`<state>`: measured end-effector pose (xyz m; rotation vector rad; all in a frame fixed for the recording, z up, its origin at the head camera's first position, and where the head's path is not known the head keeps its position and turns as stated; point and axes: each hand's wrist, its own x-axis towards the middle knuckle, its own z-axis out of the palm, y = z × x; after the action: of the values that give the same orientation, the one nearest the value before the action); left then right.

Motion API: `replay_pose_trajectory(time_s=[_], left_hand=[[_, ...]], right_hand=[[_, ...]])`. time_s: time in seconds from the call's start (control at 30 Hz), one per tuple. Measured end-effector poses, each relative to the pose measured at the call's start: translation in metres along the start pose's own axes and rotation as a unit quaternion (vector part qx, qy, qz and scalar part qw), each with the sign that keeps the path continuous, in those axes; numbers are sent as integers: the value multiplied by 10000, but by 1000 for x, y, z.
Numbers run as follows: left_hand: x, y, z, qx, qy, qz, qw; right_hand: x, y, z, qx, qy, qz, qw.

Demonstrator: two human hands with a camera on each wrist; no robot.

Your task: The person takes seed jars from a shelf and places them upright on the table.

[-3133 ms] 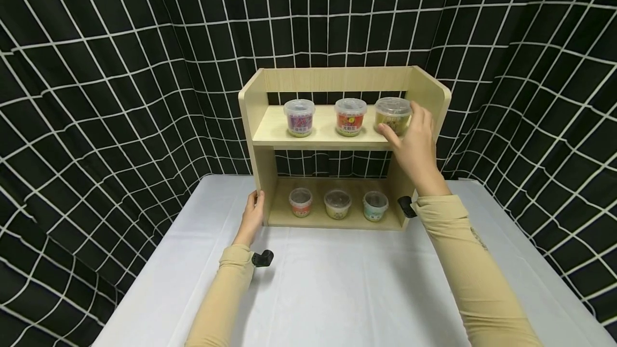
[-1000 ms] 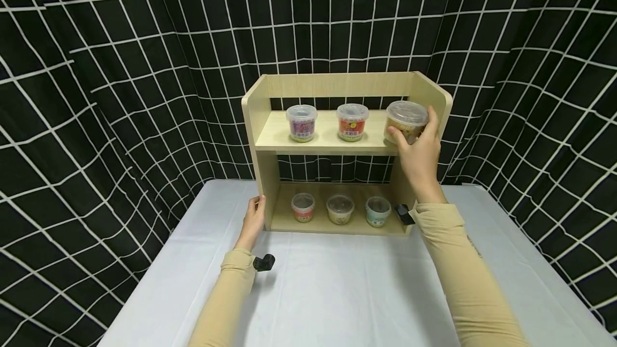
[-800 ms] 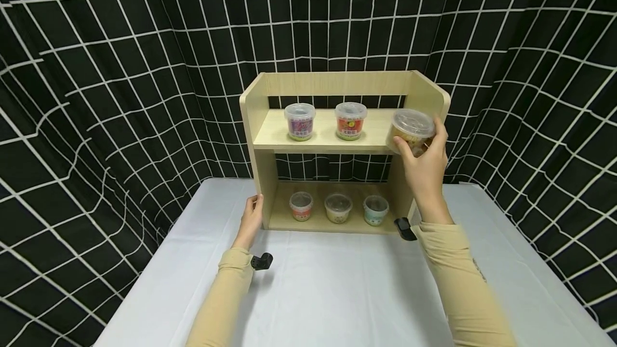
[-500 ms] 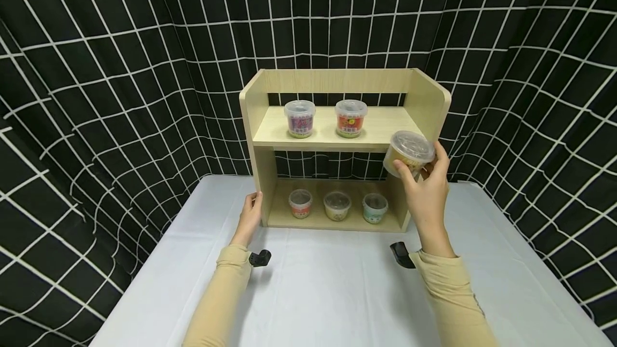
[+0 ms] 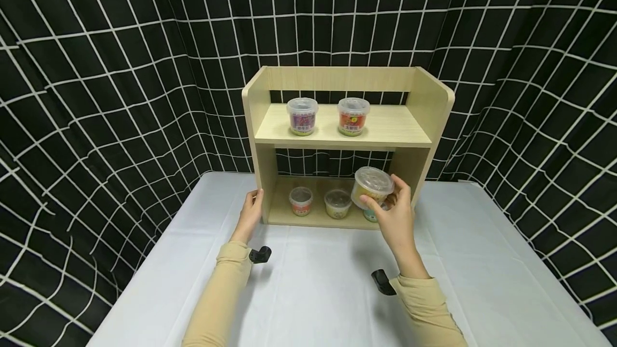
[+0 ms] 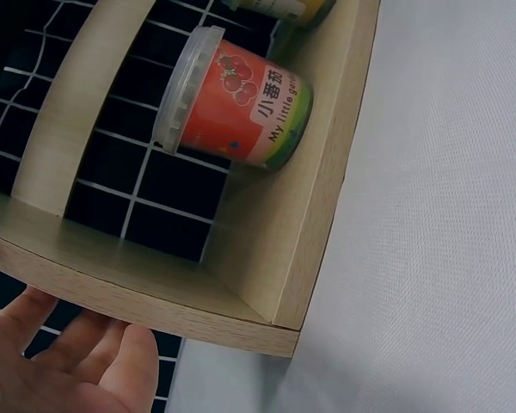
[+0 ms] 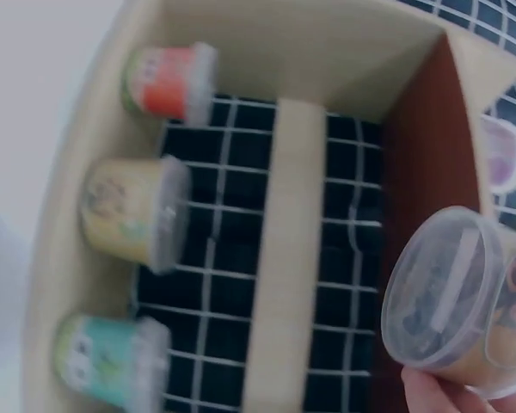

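My right hand (image 5: 398, 224) grips a clear-lidded plastic tub (image 5: 373, 182) with yellow contents, tilted, in front of the lower tier of a wooden shelf (image 5: 347, 145). In the head view the tub partly covers a teal-labelled tub (image 5: 370, 215). The right wrist view shows the lid of the held tub (image 7: 439, 292) and some fingertips at its side. My left hand (image 5: 249, 214) rests against the outer face of the shelf's left side panel, holding no tub; the left wrist view shows its fingers (image 6: 131, 366) along that panel (image 6: 155, 314).
A purple-labelled tub (image 5: 302, 118) and a red-labelled tub (image 5: 353, 118) stand on the upper tier. Below are a tomato-labelled tub (image 5: 301, 202) and a yellow tub (image 5: 337, 205). The shelf stands on a white-covered table (image 5: 318, 283), with black gridded cloth (image 5: 332, 15) around it.
My right hand has lifted the yellow tub off the upper tier's right end, brought it forward and down, then left, in front of the lower tier. The left hand stays at the side panel.
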<state>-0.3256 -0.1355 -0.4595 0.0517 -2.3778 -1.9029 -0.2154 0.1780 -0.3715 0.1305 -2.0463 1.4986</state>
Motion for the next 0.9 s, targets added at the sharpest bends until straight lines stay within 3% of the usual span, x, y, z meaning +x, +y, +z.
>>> replay_pose_trajectory(time_s=[0.27, 0.4, 0.9], left_hand=[[0, -2, 2, -45, -3, -114, 9999], [2, 1, 4, -17, -53, -77, 10000], [4, 1, -1, -122, -82, -196, 9997]], right_hand=[[-13, 18, 33, -523, -565, 443, 9960], [-18, 25, 50, -392, -750, 626, 9944], [-37, 41, 116, -651, -1221, 467, 9893]])
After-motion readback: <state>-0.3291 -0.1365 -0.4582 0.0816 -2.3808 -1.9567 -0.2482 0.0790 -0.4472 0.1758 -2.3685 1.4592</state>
